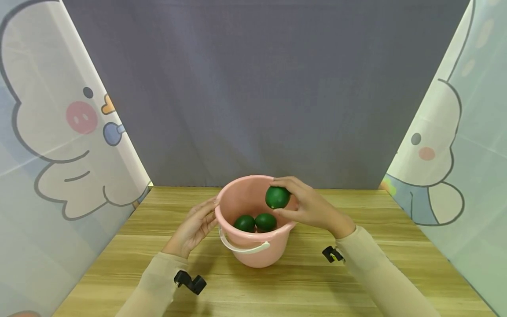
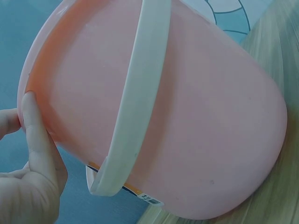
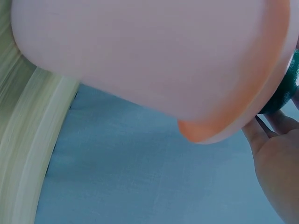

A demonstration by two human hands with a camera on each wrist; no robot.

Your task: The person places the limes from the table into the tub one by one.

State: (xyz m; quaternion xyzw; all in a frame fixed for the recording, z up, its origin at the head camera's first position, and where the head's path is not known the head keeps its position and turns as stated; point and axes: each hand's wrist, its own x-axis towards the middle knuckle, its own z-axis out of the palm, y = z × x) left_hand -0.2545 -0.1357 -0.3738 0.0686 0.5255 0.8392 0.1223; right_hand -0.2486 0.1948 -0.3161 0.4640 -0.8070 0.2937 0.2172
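Observation:
A pink bucket (image 1: 253, 248) stands upright on the table, its white handle (image 1: 247, 251) hanging down at the front. At its left rim, my left hand (image 1: 194, 229) pinches the edge; in the left wrist view, fingers (image 2: 35, 126) lie against the outside just under the lip. Over the right side of the opening, my right hand (image 1: 313, 204) holds a glossy dark green, lime-like fruit (image 1: 277, 197) between thumb and fingers. Two similar green fruits, one on the left (image 1: 244, 223) and one on the right (image 1: 266, 222), lie inside the bucket. The right wrist view shows only part of the held fruit (image 3: 285, 88).
The wood-grain table (image 1: 336, 281) reaches back to a grey cloth wall (image 1: 253, 88). Cartoon-printed curtains stand at the left (image 1: 47, 132) and right (image 1: 483, 154). A small black mount sits at the left wrist (image 1: 190, 281) and another black mount at the right wrist (image 1: 332, 254).

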